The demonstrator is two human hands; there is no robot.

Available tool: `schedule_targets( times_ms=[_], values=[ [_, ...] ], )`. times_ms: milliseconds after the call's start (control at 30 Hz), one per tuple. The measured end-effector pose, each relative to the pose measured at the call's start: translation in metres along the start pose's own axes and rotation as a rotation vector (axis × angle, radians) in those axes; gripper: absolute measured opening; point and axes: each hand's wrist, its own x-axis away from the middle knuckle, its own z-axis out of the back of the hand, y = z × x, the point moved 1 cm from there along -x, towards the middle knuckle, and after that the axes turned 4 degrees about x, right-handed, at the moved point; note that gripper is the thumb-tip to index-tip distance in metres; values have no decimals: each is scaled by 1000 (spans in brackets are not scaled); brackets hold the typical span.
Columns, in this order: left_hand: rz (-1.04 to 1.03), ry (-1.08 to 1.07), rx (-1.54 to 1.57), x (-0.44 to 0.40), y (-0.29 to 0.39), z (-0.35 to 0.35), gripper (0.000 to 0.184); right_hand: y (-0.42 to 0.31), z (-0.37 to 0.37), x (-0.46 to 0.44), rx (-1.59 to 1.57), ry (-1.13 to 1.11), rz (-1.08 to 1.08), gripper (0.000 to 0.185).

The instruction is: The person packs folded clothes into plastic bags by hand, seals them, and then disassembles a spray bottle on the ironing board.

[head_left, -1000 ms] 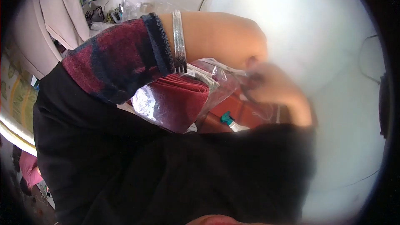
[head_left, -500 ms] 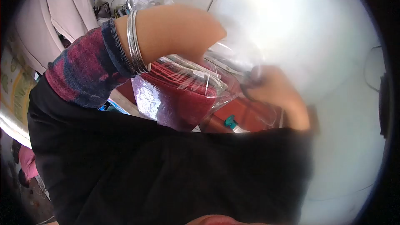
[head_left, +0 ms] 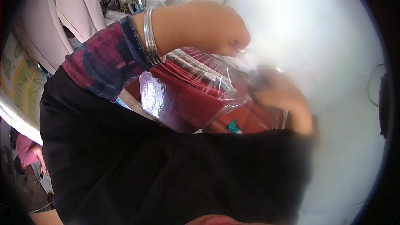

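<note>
A clear plastic bag [head_left: 235, 96] holds folded dark red cloth [head_left: 187, 102] with paler layers along its top edge. My left hand [head_left: 233, 37], on the arm with silver bangles, is closed at the upper edge of the plastic, pinching it. Lower and to the right, my right hand [head_left: 275, 89] is blurred, its fingers bent round something dark beside the bag's right end. What it grips is too smeared to name.
A green spray nozzle [head_left: 233, 126] shows below the bag, near a red-brown surface [head_left: 256, 116]. Pale fabric [head_left: 75, 4] hangs at upper left, beside small clutter [head_left: 125, 5]. Another person [head_left: 27, 150] in pink is at lower left. Black cloth [head_left: 175, 175] fills the lower middle.
My left hand has shifted left, then back right along the bag, and more of the folded cloth shows. My right hand has stayed nearly in place. The spray nozzle is more covered.
</note>
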Motion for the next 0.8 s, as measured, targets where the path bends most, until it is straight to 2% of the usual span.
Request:
schedule_targets(
  times_ms=[200,400,533,567,633,667,700,733,767,800],
  values=[
    [-62,17,-48,-1,1,1,13,-11,7,-10,46,-72,-92,39],
    [-26,20,18,2,-2,1,12,-2,-3,-24,111,-1,91,38],
    [-33,0,41,-1,-1,-2,13,-11,-10,-34,-10,-20,35,37],
    [-52,11,51,-1,-1,-3,14,-3,-14,-42,281,104,505,36],
    [-35,5,130,3,-6,-2,16,-16,-16,-40,572,232,977,34],
    [-19,-2,211,5,-8,-2,18,-19,-14,-39,311,71,435,34],
    [-13,-1,210,10,-10,-4,18,-18,-14,-39,171,-29,171,33],
    [115,17,175,17,-13,-6,20,-17,-14,-38,46,-88,-102,33],
    [242,34,139,23,-17,-7,23,-9,-16,-40,59,-98,-56,33],
    [242,35,137,26,-18,-3,23,-6,-17,-41,74,-106,-10,33]
  ],
)
